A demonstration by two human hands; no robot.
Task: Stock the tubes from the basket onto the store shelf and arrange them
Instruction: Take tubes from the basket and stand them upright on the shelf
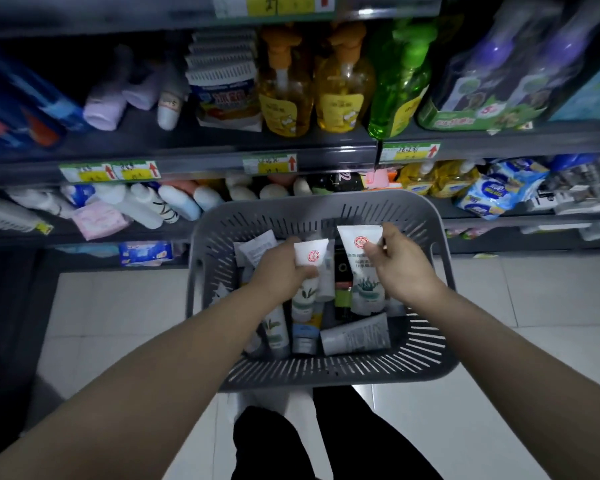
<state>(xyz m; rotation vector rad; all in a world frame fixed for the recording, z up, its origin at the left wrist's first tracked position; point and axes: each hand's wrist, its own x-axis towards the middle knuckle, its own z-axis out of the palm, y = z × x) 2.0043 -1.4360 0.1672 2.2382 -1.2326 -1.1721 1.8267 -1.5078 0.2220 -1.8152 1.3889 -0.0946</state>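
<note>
A grey slotted basket stands in front of me with several tubes lying in it, among them a grey tube near its front. My left hand is shut on a white tube with a red seal, held upright over the basket. My right hand grips a larger white tube with the same red seal, also upright above the basket. The store shelf runs across the view behind the basket, with a few pale tubes lying on it at upper left.
Yellow and green pump bottles stand on the upper shelf, purple bottles at right. The lower shelf holds white bottles, pink packs and blue packets. Price tags line the shelf edges. White floor tiles lie below; my dark-trousered legs are under the basket.
</note>
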